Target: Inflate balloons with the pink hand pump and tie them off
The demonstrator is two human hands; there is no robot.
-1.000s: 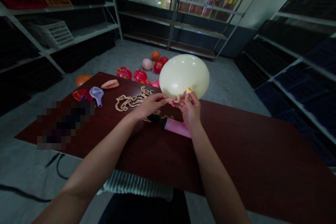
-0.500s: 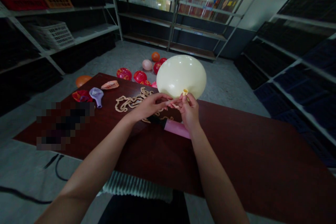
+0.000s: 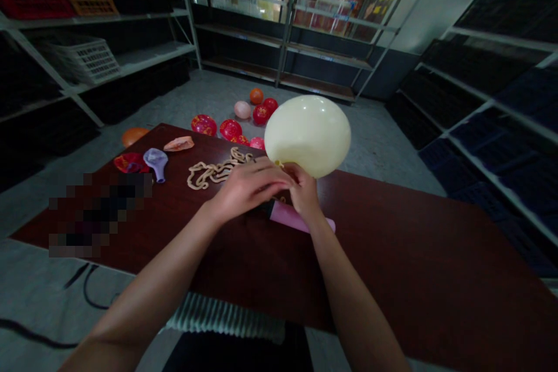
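A large inflated pale yellow balloon (image 3: 308,135) sits just beyond my hands, over the table's far edge. Its neck lies between my fingers and is mostly hidden. My left hand (image 3: 250,183) bends over the neck, fingers closed on it. Pressed against those fingertips, my right hand (image 3: 304,189) pinches the neck from the right side. Beneath the hands lies a pump (image 3: 290,216) with a pink barrel and a dark end, partly covered by my right wrist. A tangle of beige string (image 3: 204,173) rests to the left of my left hand.
On the dark red table (image 3: 418,256), deflated balloons lie at the left: a purple one (image 3: 157,163), a red one (image 3: 131,163) and a peach one (image 3: 179,143). Several inflated balloons (image 3: 230,129) are on the floor behind. Shelves with crates (image 3: 93,61) line the room.
The yellow neck opening stood up above my right fingers before; now it is down between both hands. My left hand has rolled over the neck, and the balloon has shifted slightly right.
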